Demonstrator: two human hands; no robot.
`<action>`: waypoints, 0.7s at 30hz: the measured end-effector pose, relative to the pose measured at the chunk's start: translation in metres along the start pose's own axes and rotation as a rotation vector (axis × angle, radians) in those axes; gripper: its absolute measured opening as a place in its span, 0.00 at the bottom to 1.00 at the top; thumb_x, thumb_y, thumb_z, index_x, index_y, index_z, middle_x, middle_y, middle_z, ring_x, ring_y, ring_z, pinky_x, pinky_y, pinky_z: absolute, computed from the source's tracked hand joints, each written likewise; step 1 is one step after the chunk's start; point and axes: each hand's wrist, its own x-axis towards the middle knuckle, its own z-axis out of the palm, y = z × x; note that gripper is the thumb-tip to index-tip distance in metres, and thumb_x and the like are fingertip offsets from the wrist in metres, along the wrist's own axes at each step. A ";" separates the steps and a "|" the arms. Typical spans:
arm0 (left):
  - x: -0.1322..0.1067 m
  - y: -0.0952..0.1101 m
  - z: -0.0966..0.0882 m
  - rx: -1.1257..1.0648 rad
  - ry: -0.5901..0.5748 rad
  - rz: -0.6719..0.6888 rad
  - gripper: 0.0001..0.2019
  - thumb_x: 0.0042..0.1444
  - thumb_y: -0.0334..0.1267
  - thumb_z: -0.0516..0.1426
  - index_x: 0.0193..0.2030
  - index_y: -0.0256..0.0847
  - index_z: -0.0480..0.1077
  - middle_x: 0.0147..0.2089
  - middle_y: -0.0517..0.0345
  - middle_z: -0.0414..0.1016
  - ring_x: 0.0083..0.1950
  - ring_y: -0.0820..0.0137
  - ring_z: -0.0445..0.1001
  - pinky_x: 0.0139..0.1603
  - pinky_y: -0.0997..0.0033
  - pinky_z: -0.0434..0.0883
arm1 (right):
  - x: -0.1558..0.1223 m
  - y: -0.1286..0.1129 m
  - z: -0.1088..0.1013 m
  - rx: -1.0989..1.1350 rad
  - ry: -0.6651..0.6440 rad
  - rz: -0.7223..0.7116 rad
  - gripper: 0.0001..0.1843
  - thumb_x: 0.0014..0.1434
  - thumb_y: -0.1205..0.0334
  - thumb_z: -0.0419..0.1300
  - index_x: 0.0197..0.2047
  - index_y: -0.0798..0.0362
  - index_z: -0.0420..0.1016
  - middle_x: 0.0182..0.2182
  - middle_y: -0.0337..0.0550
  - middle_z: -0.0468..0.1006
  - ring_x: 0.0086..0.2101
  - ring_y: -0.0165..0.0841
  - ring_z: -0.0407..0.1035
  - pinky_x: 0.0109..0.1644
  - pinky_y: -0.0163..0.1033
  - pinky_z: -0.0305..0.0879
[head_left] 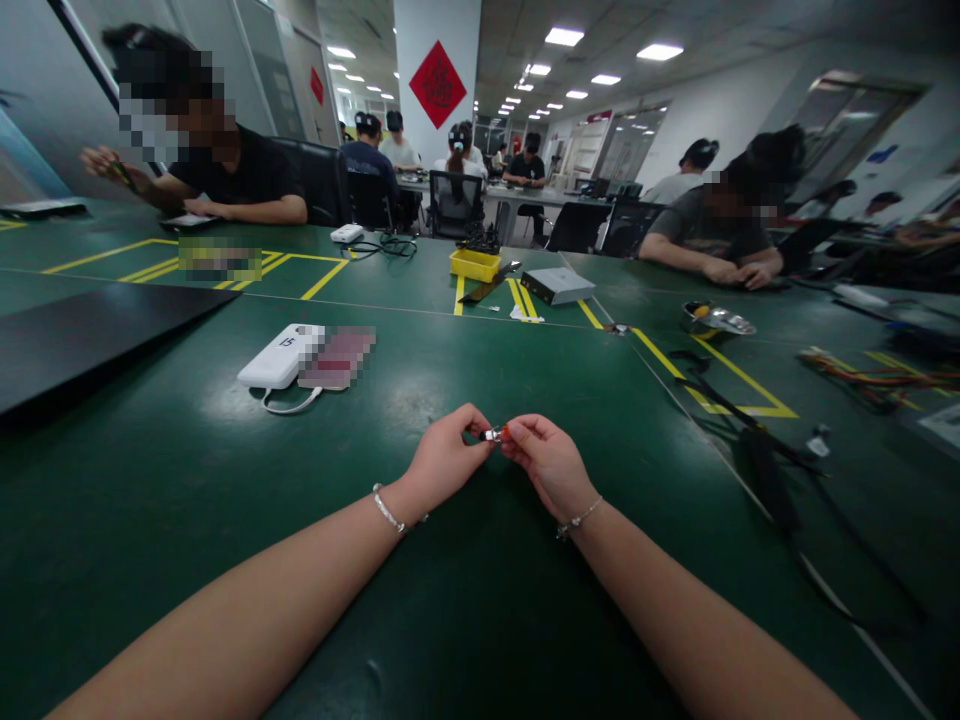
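My left hand (444,458) and my right hand (547,462) meet just above the dark green table (187,520), fingertips almost touching. Between them they pinch a very small part (494,434) with a silvery end on the left and a red-orange end on the right. Both hands are closed in a pinch on it. Each wrist wears a thin bracelet. What the part is cannot be made out.
A white power bank (281,356) with a cable lies to the far left, a black panel (90,340) at the left edge. A yellow bin (474,264), grey box (557,285), metal dish (716,318) and black cables (757,440) lie beyond and right. People sit at the far side.
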 end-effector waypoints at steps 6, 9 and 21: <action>-0.002 0.005 -0.001 0.144 0.029 0.016 0.03 0.48 0.36 0.57 0.30 0.41 0.66 0.30 0.62 0.71 0.32 0.72 0.68 0.32 0.73 0.64 | -0.001 0.004 0.002 -0.124 0.080 -0.086 0.10 0.43 0.58 0.65 0.26 0.55 0.72 0.23 0.38 0.74 0.26 0.26 0.67 0.35 0.36 0.64; -0.003 0.007 0.001 0.196 0.041 0.048 0.03 0.48 0.36 0.57 0.29 0.41 0.66 0.31 0.61 0.71 0.33 0.71 0.69 0.33 0.72 0.64 | -0.001 0.006 0.003 -0.145 0.117 -0.112 0.10 0.42 0.58 0.65 0.25 0.55 0.73 0.23 0.38 0.75 0.26 0.27 0.68 0.36 0.37 0.65; -0.003 -0.001 0.001 0.225 0.130 0.073 0.03 0.49 0.35 0.57 0.31 0.40 0.65 0.31 0.60 0.71 0.33 0.71 0.68 0.32 0.71 0.64 | -0.005 0.006 0.005 -0.108 0.018 -0.064 0.15 0.47 0.52 0.61 0.32 0.55 0.78 0.31 0.45 0.78 0.31 0.31 0.70 0.42 0.42 0.66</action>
